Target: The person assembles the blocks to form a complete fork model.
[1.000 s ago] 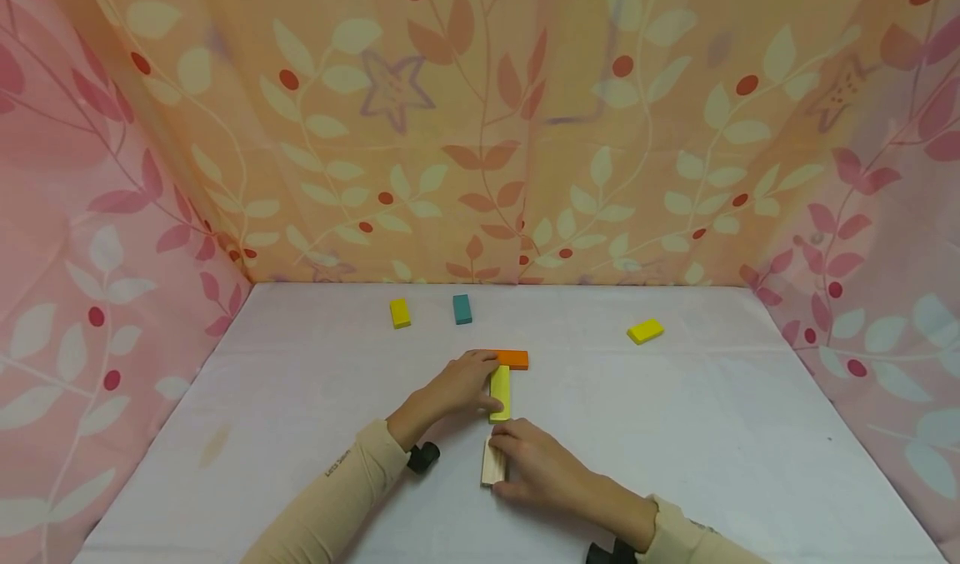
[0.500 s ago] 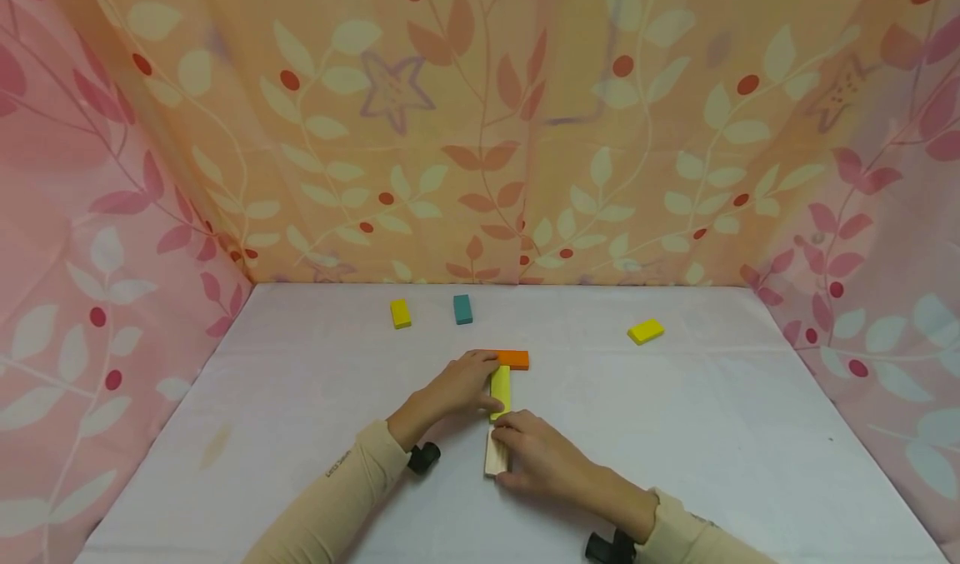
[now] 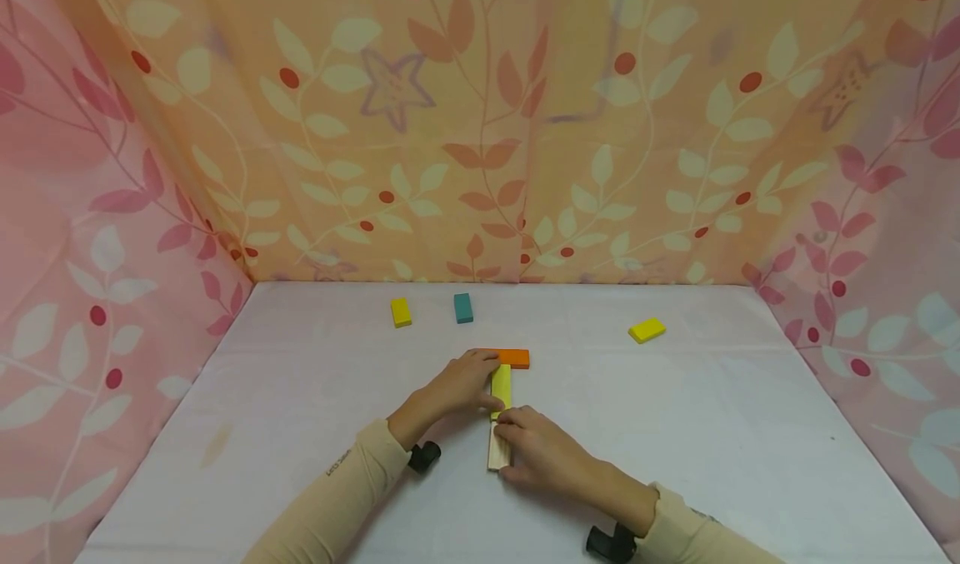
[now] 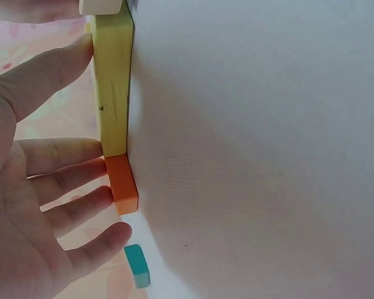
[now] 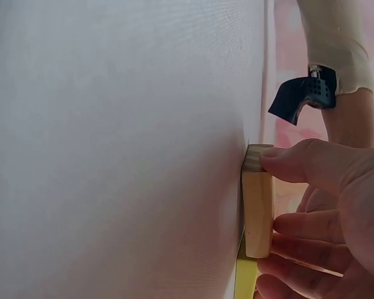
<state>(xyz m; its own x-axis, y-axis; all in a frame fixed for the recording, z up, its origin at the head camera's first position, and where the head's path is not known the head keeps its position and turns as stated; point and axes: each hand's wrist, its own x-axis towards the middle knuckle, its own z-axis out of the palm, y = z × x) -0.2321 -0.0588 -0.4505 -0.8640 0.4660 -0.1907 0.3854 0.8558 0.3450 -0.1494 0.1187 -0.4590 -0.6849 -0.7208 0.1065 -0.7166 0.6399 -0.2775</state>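
Note:
A long yellow block (image 3: 502,387) lies lengthwise, its far end against a crosswise orange block (image 3: 513,358). My left hand (image 3: 467,383) rests on both: in the left wrist view, the thumb touches the yellow block near its near end, and fairly straight fingers (image 4: 81,177) touch around the joint and the orange block. My right hand (image 3: 551,456) holds a plain wooden block (image 3: 498,449), thumb at its near end and fingertips toward its far end. That block lines up with the yellow one, their ends meeting or nearly so. Part of the orange block is hidden under my left fingers.
Toward the back of the white table (image 3: 712,431) lie a small yellow block (image 3: 401,312), a teal block (image 3: 463,308) and, farther right, another small yellow block (image 3: 647,331). Patterned curtains (image 3: 480,131) enclose the back and sides. Each wrist wears a black camera (image 3: 425,456).
My right hand has slid the wooden block forward and slightly right, closing the gap to the yellow block. The left hand stays in place on the yellow and orange blocks.

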